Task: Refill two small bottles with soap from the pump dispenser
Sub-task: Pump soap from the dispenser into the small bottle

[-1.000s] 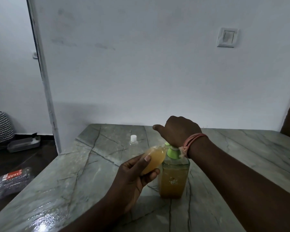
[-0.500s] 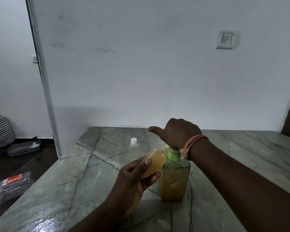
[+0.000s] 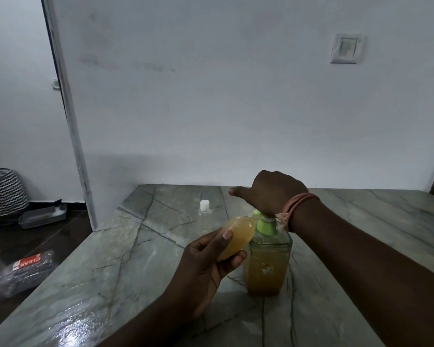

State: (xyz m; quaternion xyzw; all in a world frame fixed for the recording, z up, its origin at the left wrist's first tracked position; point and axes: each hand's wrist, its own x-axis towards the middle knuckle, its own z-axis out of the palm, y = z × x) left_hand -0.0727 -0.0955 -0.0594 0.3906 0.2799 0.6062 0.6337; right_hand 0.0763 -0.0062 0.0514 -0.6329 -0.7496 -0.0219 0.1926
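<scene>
Little had moved since earlier frame. Head view: right hand stayed curled over pump dispenser head, thumb out. Left hand gripped small bottle, tilted, mouth against green spout. Second small bottle, capped, stood beyond left hand on table.

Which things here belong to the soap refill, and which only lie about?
Job: pump dispenser, small bottle in left hand, capped clear bottle, right hand on pump.
Lying about: basket, tray, packet, wall switch.
</scene>
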